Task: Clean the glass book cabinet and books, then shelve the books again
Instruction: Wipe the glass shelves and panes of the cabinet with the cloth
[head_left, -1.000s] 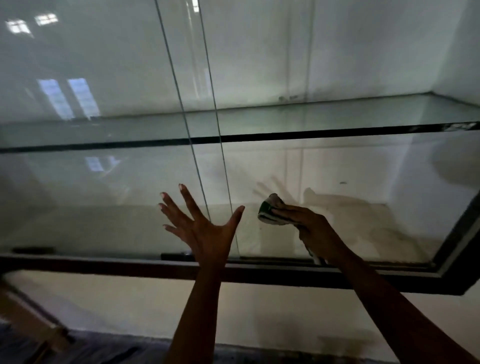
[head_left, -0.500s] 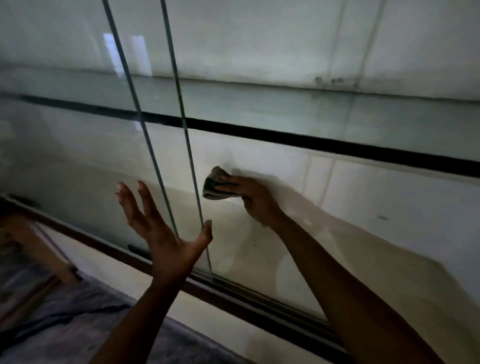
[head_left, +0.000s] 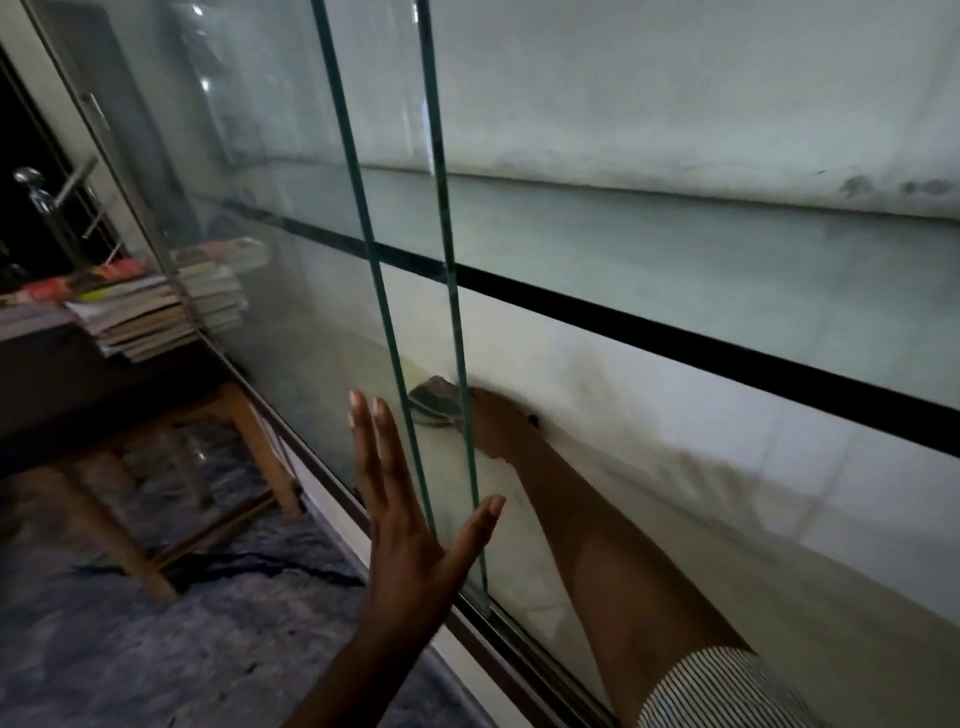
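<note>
Right hand (head_left: 498, 423) presses cloth (head_left: 435, 401) inside cabinet; left hand (head_left: 410, 512) flat on glass door (head_left: 291, 291).

Left: dark-topped table (head_left: 62, 384) on wooden legs, standing on blue carpet (head_left: 156, 649). At the right end of its top, a stack of books (head_left: 150, 312) lying flat, edges uneven.

Right: cabinet's glass shelf (head_left: 675, 270), dark front edge. Below it is the pale cabinet floor (head_left: 511, 587). A cloth (head_left: 434, 402) is at its far side. Contact with floor or back wall not resolvable.

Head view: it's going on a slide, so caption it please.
Right hand holds a cloth inside the glass cabinet; open left hand by its door.
</note>
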